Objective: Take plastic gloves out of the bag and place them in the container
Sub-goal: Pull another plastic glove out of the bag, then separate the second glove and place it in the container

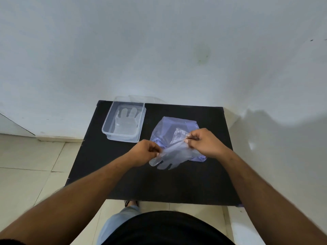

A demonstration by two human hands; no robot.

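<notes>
Clear plastic glove [169, 156] half out of purple bag [173, 128]; another glove [126, 122] flat inside clear container [108, 121], far-left.

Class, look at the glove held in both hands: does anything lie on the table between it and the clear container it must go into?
Nothing visible does. The glove, pinched by the left hand and right hand, has only bare black table between it and the open container, which already holds a glove. The bag lies to the right.
</notes>
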